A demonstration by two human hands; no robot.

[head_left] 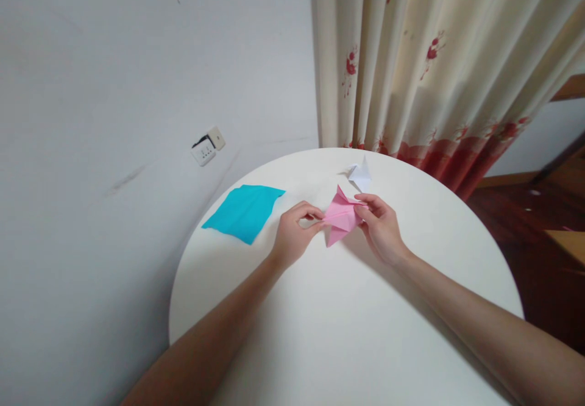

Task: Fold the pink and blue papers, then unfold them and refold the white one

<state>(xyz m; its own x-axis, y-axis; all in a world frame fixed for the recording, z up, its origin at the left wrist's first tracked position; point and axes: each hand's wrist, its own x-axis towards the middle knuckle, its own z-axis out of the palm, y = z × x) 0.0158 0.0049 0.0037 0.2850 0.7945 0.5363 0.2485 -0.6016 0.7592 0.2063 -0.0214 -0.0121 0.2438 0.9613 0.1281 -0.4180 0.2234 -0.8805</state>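
Pinching pink paper (340, 216) between hands (left hand (292, 235), right hand (379, 226)).

Your near half of the round white table (347, 333) lies bare, plenty of room there. Left, a flat turquoise paper sheet (245, 211) blocks the edge. Behind, a small white folded paper figure (361, 175) sits close to the floral curtain (425, 64).

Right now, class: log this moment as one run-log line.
left hand: pinches pink folded paper | right hand: pinches it too | blue sheet: flat on table | white folded paper: behind
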